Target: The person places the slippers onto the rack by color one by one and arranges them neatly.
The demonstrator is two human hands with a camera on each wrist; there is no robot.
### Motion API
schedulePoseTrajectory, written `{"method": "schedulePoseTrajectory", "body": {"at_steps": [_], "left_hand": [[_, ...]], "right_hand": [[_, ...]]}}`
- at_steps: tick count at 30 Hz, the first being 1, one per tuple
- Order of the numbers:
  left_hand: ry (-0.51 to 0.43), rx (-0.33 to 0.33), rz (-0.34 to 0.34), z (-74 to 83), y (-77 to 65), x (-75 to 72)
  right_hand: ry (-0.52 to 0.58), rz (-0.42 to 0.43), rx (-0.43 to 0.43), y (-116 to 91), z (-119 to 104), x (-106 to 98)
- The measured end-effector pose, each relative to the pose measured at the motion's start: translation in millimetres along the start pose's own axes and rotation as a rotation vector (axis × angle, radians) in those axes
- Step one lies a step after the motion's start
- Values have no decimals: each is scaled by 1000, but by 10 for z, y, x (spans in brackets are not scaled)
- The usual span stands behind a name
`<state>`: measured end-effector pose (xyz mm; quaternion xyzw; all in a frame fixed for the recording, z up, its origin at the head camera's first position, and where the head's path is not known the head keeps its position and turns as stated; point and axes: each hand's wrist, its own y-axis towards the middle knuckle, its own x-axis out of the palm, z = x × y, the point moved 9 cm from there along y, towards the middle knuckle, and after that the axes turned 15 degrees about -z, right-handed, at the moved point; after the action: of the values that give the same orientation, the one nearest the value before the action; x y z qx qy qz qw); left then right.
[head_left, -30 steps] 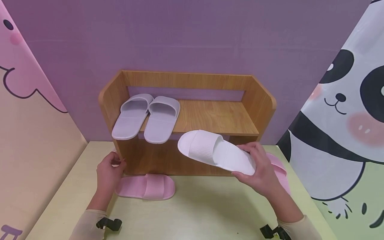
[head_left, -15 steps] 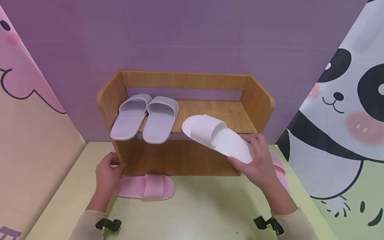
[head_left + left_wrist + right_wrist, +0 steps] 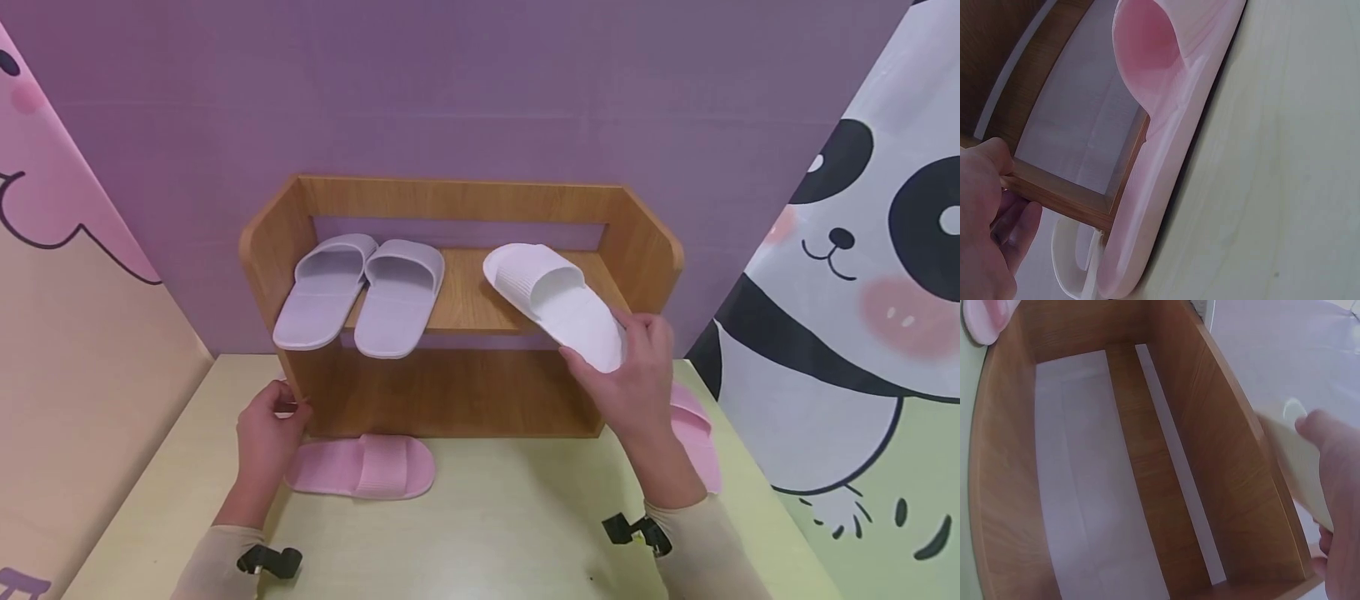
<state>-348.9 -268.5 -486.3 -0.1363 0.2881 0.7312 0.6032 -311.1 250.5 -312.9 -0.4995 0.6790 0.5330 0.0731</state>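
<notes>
My right hand (image 3: 633, 379) holds a white slipper (image 3: 581, 325) by its heel end, thumb on one side and fingers on the other. The slipper slants over the right part of the wooden shoe rack's upper shelf (image 3: 468, 292), toe toward the back. Whether its sole touches the board I cannot tell. At the rack's left side, my left hand (image 3: 270, 429) pinches the edge of the side panel (image 3: 1060, 194). A pair of pale lilac slippers, one left (image 3: 315, 308) and one right (image 3: 393, 312), sits side by side on the upper shelf, heels overhanging the front.
One pink slipper (image 3: 360, 467) lies sideways on the table (image 3: 480, 533) before the rack. Another pink slipper (image 3: 693, 433) is beside the rack's right side, partly behind my right arm. A white curved piece (image 3: 1066, 256) shows beyond the left panel. A purple wall (image 3: 465, 92) stands behind.
My right hand has raised the white slipper and moved it back from in front of the rack to above the upper shelf, turning its toe rearward. The left hand stays on the panel.
</notes>
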Motion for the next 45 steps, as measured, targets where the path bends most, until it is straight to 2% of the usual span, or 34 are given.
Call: {"method": "schedulePoseTrajectory", "body": {"at_steps": [7,18,29,45], "left_hand": [[17,-17,-17,-7,14,6],[29,-11,-20,29,18,5],[14,-34,-26,36,-1,0],[-8,-26,-17,23,-20,-3]], "right_hand": [[-22,74,111,79,-44,17],[-75,112,263,183,5,112],[-134,151,329,229,-5,143],[-198,131,468,261,-40,174]]}}
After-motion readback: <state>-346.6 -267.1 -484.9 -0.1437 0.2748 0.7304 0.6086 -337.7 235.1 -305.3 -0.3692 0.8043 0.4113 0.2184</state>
